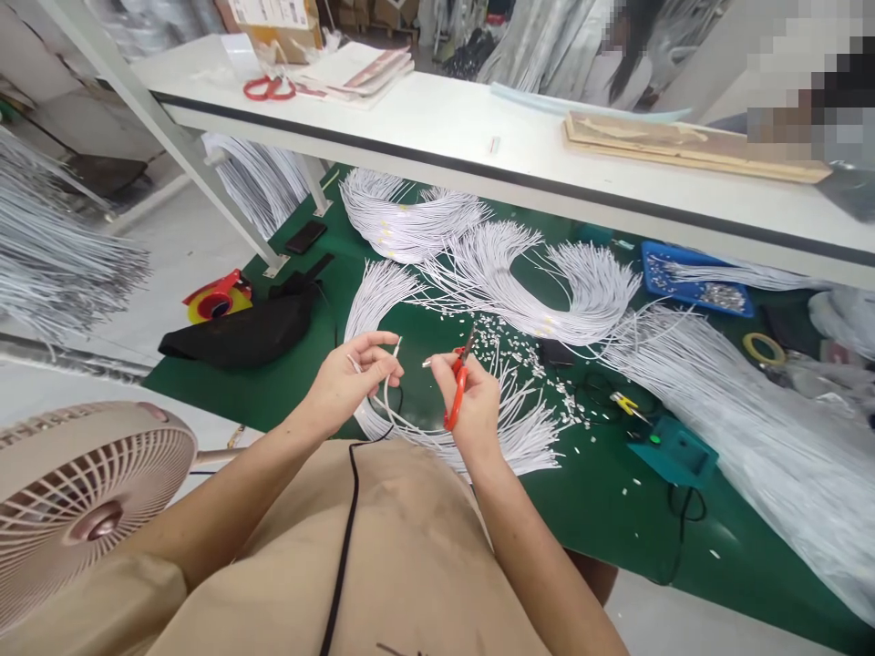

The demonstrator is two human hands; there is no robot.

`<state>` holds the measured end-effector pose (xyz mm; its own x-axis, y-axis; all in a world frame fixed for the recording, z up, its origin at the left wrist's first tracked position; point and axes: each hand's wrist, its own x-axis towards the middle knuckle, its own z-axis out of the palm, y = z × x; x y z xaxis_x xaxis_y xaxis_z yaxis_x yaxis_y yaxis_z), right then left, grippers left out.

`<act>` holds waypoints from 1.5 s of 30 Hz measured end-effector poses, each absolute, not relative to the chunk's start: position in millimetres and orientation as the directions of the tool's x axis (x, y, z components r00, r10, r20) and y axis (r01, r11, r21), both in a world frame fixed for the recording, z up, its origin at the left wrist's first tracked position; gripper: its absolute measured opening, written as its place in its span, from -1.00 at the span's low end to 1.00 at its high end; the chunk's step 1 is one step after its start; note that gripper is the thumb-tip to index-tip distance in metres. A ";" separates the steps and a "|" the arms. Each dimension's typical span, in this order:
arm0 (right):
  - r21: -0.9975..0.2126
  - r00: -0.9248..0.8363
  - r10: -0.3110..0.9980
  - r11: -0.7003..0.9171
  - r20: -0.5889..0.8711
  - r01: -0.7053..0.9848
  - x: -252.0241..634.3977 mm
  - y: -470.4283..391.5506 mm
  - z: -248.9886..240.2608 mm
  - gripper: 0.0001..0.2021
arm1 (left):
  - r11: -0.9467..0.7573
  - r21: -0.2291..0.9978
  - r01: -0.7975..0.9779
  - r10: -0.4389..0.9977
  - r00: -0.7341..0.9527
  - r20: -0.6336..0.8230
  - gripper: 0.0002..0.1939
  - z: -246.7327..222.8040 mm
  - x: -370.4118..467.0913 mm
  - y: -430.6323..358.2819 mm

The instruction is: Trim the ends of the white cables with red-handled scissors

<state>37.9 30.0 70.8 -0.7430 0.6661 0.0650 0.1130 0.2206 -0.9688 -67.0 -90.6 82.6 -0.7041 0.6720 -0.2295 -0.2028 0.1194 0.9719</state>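
Note:
My left hand (pixel 355 378) pinches a thin white cable (pixel 386 387) close to its end, and the tip points up between thumb and forefinger. Red-handled scissors (pixel 458 392) rest in my right hand (pixel 475 401), blades pointing away from me. Between the right thumb and forefinger is a small pale piece (pixel 427 363), perhaps a connector; it is too small to name surely. A short gap separates the two hands. Beneath them curves a bundle of white cables (pixel 526 428). Many small whitish pieces (pixel 506 342) lie scattered just beyond the right hand.
More white cable bundles (pixel 410 223) cover the green table (pixel 615 519). A blue tray (pixel 697 282) of small parts, a teal device (pixel 676 451) and a tape dispenser (pixel 219 296) sit around. A fan (pixel 96 510) stands at left; a white shelf (pixel 451 118) spans the back. Another person is at upper right.

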 end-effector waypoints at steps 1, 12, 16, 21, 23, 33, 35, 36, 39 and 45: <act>-0.951 -0.745 0.663 0.275 0.080 0.143 37.8 32.7 69.8 -0.79 | 0.110 0.972 -0.207 0.685 -0.693 -0.225 -0.57 83.8 -66.8 -90.9; -0.382 -0.876 0.401 0.879 0.269 0.285 40.1 36.2 55.2 -0.86 | 0.116 0.979 -0.171 0.750 -0.631 -0.199 -0.48 93.9 -59.9 -90.7; -0.287 -0.874 0.380 0.911 0.303 0.296 41.1 37.4 54.2 -0.84 | 0.126 0.975 -0.183 0.761 -0.613 -0.213 -0.49 96.2 -58.7 -90.9; -0.204 -0.882 0.337 0.937 0.329 0.282 41.9 40.6 52.9 -0.83 | 0.116 0.965 -0.236 0.776 -0.585 -0.236 -0.50 96.3 -58.4 -91.5; -0.193 -0.882 0.329 0.941 0.337 0.278 42.4 41.5 51.8 -0.83 | 0.104 0.962 -0.252 0.782 -0.576 -0.236 -0.52 94.6 -58.5 -91.5; -0.417 -0.855 0.407 0.871 0.320 0.259 41.5 39.7 55.7 -0.71 | 0.105 0.972 -0.211 0.758 -0.615 -0.215 -0.51 94.4 -60.1 -91.4; -0.465 -0.857 0.418 0.849 0.301 0.250 40.5 40.4 61.3 -0.71 | 0.115 0.977 -0.179 0.753 -0.626 -0.203 -0.54 95.1 -61.3 -92.0; -0.469 -0.863 0.409 0.849 0.296 0.242 40.3 41.3 63.7 -0.72 | 0.122 0.979 -0.163 0.751 -0.630 -0.198 -0.55 95.4 -61.8 -92.2; -0.434 -0.891 0.361 0.874 0.276 0.220 40.6 45.9 67.3 -0.79 | 0.152 0.982 -0.111 0.748 -0.636 -0.188 -0.59 95.6 -62.7 -92.7; -0.296 -0.923 0.290 0.931 0.252 0.212 43.1 53.5 69.0 -0.82 | 0.198 0.979 -0.036 0.751 -0.636 -0.175 -0.61 97.1 -64.0 -92.4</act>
